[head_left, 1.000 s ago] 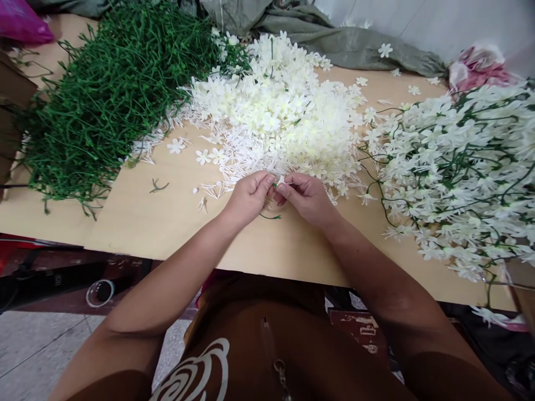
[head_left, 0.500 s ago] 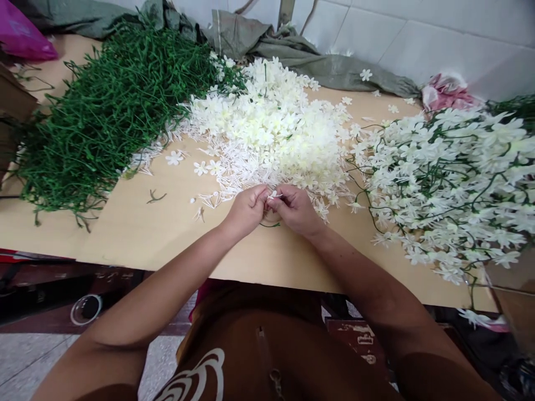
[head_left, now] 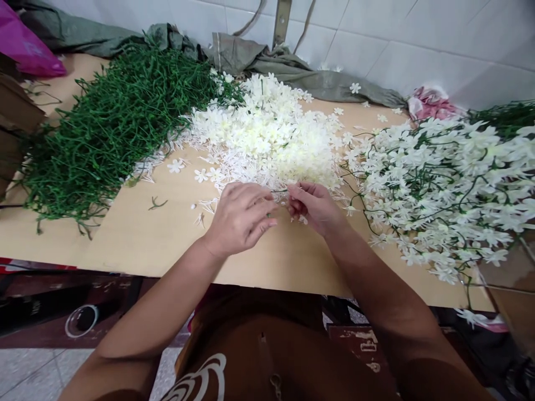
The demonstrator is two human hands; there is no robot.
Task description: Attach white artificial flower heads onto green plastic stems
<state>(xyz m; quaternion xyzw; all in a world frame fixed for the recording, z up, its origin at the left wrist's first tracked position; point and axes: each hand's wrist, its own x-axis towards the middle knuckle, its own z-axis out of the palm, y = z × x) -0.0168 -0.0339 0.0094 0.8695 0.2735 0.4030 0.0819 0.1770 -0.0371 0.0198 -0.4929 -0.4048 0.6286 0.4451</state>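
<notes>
My right hand [head_left: 313,206] is closed in a pinch on a thin green artificial flower stem [head_left: 281,191], which runs leftward from its fingertips. Small white bits show under its curled fingers. Just to the left, my left hand [head_left: 242,217] has its thumb and fingers apart, slightly blurred, with a speck of green by the fingertips. Both hands hover over the near side of a heap of white artificial flower heads [head_left: 267,128]. To the left lies a pile of green stems [head_left: 112,122]. On the right are white flowers joined to green stems [head_left: 443,184].
Tan board [head_left: 167,245] covers the table. Grey-green cloth [head_left: 305,69] lies along the tiled wall. A pink plastic bag [head_left: 33,47] is at the far left, a cardboard box [head_left: 16,122] below it. A pink and white bag [head_left: 432,103] sits at the back right.
My hands have moved apart from being pressed together. The left has opened its fingers and turned its back upward; the right keeps its pinch. The view has tilted slightly upward.
</notes>
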